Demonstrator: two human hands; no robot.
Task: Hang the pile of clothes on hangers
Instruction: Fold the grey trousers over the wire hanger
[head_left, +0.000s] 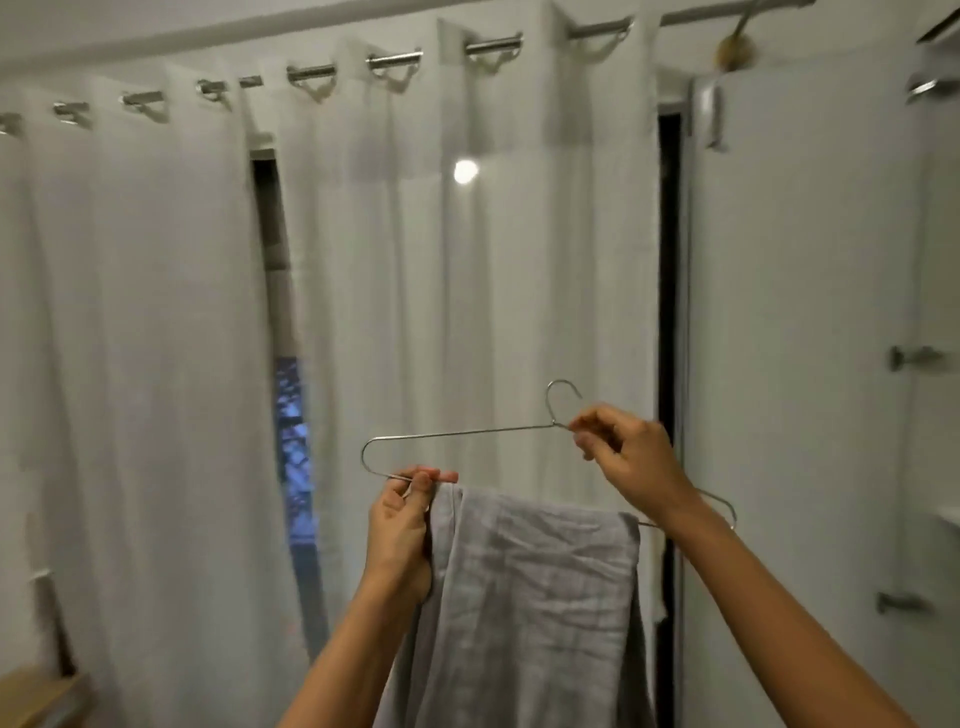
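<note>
i am holding one wire hanger (457, 432) up in front of the white curtain (156, 364), with one grey garment (535, 582) draped over its lower bar. my left hand (402, 525) is pinching that bar with closed fingers just beside the cloth's left edge; my right hand (623, 452) is pinching the wire at the hook's base. i am judging the cloth needs centring so the hanger is balancing level before hooking onto the rod (493, 44) above. counting: one hanger, one garment; no pile is showing.

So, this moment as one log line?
grey cloth over wire hanger bar | left hand pinches bar | right hand grips hanger neck | hanger not yet hung
</note>
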